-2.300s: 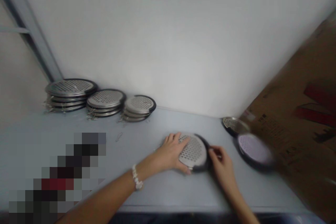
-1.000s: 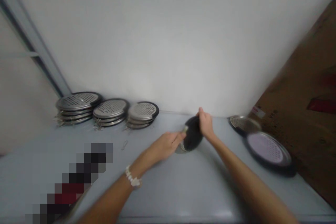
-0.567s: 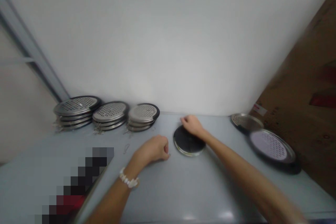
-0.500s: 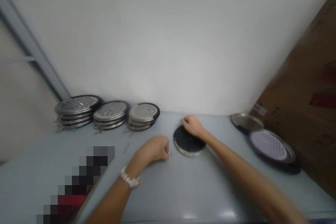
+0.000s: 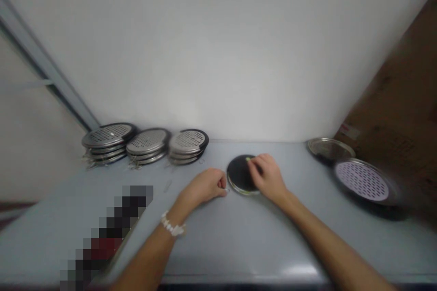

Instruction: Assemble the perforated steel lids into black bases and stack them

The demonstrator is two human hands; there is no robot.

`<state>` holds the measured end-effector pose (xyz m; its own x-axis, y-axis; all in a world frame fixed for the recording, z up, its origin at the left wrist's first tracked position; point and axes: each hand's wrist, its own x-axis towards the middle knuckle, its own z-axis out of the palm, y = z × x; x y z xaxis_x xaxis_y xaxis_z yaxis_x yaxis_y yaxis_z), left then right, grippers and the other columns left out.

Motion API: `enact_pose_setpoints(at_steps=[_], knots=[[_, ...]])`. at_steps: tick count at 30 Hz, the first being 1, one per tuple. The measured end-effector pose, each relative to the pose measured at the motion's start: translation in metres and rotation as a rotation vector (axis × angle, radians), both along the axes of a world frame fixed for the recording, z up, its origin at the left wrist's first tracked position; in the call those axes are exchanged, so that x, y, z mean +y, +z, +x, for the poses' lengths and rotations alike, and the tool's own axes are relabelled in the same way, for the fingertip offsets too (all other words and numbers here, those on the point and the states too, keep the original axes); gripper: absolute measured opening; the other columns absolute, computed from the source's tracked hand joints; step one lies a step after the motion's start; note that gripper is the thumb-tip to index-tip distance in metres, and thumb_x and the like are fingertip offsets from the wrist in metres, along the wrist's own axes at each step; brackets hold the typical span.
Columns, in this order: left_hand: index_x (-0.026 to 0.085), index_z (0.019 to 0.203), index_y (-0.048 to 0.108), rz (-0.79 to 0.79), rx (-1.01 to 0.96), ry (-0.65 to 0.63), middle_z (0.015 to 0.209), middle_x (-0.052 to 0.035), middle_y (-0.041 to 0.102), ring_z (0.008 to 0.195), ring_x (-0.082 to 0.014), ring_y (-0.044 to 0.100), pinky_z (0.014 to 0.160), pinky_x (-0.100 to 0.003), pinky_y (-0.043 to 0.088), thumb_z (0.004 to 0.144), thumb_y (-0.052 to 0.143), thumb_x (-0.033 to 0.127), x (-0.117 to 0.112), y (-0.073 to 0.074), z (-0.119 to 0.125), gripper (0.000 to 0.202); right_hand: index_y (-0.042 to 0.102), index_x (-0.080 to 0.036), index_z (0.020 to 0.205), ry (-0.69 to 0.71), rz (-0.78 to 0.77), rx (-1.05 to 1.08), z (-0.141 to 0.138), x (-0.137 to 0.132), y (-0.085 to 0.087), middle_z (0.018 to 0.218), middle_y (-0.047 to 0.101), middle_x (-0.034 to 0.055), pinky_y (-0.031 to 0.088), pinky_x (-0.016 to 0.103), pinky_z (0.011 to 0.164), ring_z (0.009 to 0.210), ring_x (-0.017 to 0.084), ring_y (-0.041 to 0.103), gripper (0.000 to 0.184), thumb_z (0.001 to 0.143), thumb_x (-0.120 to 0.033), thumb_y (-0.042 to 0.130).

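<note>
A round disc [image 5: 239, 173] lies black side up on the grey table [image 5: 221, 236], a thin metal rim showing at its near edge. My right hand [image 5: 268, 176] rests on the disc's right half, fingers bent down onto it. Just left of the disc sits my left hand [image 5: 204, 186], curled into a loose fist; a small metal piece [image 5: 226, 189] pokes out at its fingertips, touching the table. A white bead bracelet is on that wrist.
Three stacks of perforated metal discs [image 5: 108, 140] [image 5: 147, 144] [image 5: 188, 144] stand along the wall at back left. Two more perforated discs [image 5: 362, 181] [image 5: 330, 148] lie at right beside a cardboard box [image 5: 399, 132]. A small wire clip [image 5: 167, 186] lies on the table.
The disc was turned over from perforated side up to black side up and laid down farther back. My right hand has slid from its far edge onto its right half; my left fist stays beside it.
</note>
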<state>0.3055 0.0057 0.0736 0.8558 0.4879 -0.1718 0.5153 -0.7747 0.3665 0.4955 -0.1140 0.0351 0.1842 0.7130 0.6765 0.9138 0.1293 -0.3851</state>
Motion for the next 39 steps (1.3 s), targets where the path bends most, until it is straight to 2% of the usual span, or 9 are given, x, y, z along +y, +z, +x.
enact_pose_setpoints(at_steps=[7, 11, 16, 21, 23, 26, 29, 32, 39], knots=[[0.018, 0.083, 0.070, -0.070, 0.091, -0.076, 0.077, -0.0020, 0.071, 0.070, -0.0173, 0.062, 0.062, -0.025, 0.040, 0.080, 0.065, 0.030, 0.003, -0.003, 0.006, 0.014, 0.063, -0.021, 0.079, 0.039, 0.055, 0.015, -0.002, -0.002, 0.002, 0.080, 0.064, 0.0070, 0.044, 0.037, 0.078, 0.081, 0.022, 0.053, 0.024, 0.098, -0.021, 0.049], [0.017, 0.083, 0.065, -0.252, -0.150, -0.039, 0.074, 0.0000, 0.065, 0.070, -0.0161, 0.058, 0.063, -0.025, 0.042, 0.082, 0.062, 0.036, 0.007, 0.007, 0.006, 0.019, 0.068, -0.021, 0.083, 0.037, 0.067, 0.096, 0.003, -0.005, 0.005, 0.085, 0.067, 0.0083, 0.046, 0.039, 0.087, 0.092, 0.024, 0.054, 0.020, 0.096, -0.022, 0.053], [0.017, 0.092, 0.061, -0.599, -0.617, 0.183, 0.073, 0.0002, 0.065, 0.069, -0.0144, 0.060, 0.067, -0.026, 0.046, 0.077, 0.073, 0.044, -0.005, 0.021, 0.028, 0.034, 0.076, -0.022, 0.097, 0.312, -0.061, 0.755, -0.005, -0.003, 0.018, 0.095, 0.072, 0.0048, 0.048, 0.033, 0.079, 0.089, 0.020, 0.062, 0.022, 0.088, -0.041, 0.069], [0.019, 0.086, 0.051, -0.888, -0.646, 0.235, 0.070, 0.0002, 0.066, 0.061, -0.0112, 0.059, 0.062, -0.023, 0.046, 0.069, 0.080, 0.056, -0.019, 0.015, 0.046, 0.050, 0.074, -0.019, 0.077, 0.466, -0.134, 1.196, -0.010, -0.002, 0.019, 0.067, 0.064, -0.0015, 0.040, 0.025, 0.058, 0.062, 0.012, 0.052, 0.036, 0.077, -0.054, 0.076], [0.019, 0.088, 0.052, -0.762, -0.553, 0.215, 0.072, -0.0022, 0.067, 0.061, -0.0126, 0.061, 0.062, -0.024, 0.047, 0.083, 0.066, 0.059, -0.015, 0.012, 0.045, 0.043, 0.072, -0.018, 0.074, 0.460, -0.137, 1.255, -0.010, 0.000, 0.015, 0.060, 0.058, -0.0039, 0.035, 0.024, 0.054, 0.056, 0.010, 0.046, 0.036, 0.073, -0.053, 0.079], [0.017, 0.091, 0.058, -0.148, -0.250, 0.179, 0.081, -0.0076, 0.071, 0.071, -0.0179, 0.067, 0.069, -0.028, 0.050, 0.101, 0.040, 0.044, 0.003, 0.013, 0.036, 0.034, 0.069, -0.017, 0.073, 0.475, -0.168, 1.368, -0.009, 0.003, 0.009, 0.058, 0.057, -0.0050, 0.033, 0.022, 0.050, 0.051, 0.008, 0.044, 0.037, 0.067, -0.051, 0.083], [0.014, 0.097, 0.064, 0.316, -0.044, 0.211, 0.103, -0.0175, 0.071, 0.099, -0.0280, 0.067, 0.087, -0.038, 0.048, 0.099, 0.040, 0.022, 0.023, 0.011, 0.021, 0.025, 0.067, -0.017, 0.074, 0.495, -0.198, 1.459, -0.010, 0.004, 0.009, 0.065, 0.063, -0.0022, 0.038, 0.021, 0.050, 0.056, 0.009, 0.054, 0.037, 0.063, -0.047, 0.086], [0.010, 0.101, 0.065, 0.376, 0.008, 0.257, 0.109, -0.0228, 0.068, 0.105, -0.0326, 0.065, 0.089, -0.042, 0.047, 0.096, 0.042, 0.014, 0.032, 0.000, 0.007, 0.024, 0.065, -0.018, 0.076, 0.504, -0.192, 1.518, -0.008, 0.003, 0.012, 0.079, 0.072, 0.0028, 0.045, 0.020, 0.054, 0.068, 0.013, 0.065, 0.037, 0.063, -0.046, 0.086], [0.016, 0.104, 0.069, 0.369, 0.007, 0.210, 0.110, -0.0162, 0.070, 0.112, -0.0292, 0.062, 0.098, -0.037, 0.044, 0.095, 0.049, 0.018, 0.030, -0.014, -0.008, 0.022, 0.063, -0.019, 0.081, 0.471, -0.110, 1.548, 0.002, 0.002, 0.016, 0.083, 0.076, 0.0039, 0.049, 0.020, 0.056, 0.068, 0.012, 0.069, 0.037, 0.062, -0.039, 0.087]])
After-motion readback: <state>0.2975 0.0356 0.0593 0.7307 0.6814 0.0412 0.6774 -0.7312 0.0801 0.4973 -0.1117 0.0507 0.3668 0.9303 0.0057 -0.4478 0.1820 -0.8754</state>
